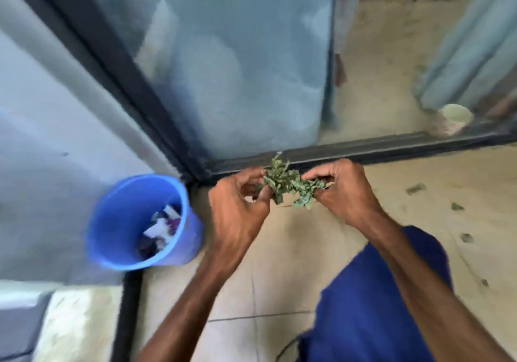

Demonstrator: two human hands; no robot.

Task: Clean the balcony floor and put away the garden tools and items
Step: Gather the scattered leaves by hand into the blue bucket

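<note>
A clump of wilted green leaves (pixel 288 184) hangs between both hands, above the tiled balcony floor (pixel 293 249). My left hand (pixel 237 207) pinches the clump's left side and my right hand (pixel 341 191) pinches its right side. To the left of my left hand a blue bucket (pixel 117 221) stands on the floor in the corner, with paper scraps and dark rubbish inside it. Several loose leaves (pixel 457 207) lie scattered on the tiles to the right.
A dark-framed sliding glass door (pixel 223 67) runs behind the hands, its track (pixel 363 151) along the floor. A pale cup (pixel 456 115) shows behind the glass at the right. A grey wall (pixel 42 137) rises behind the bucket. My blue-clad knee (pixel 377 291) sits at bottom right.
</note>
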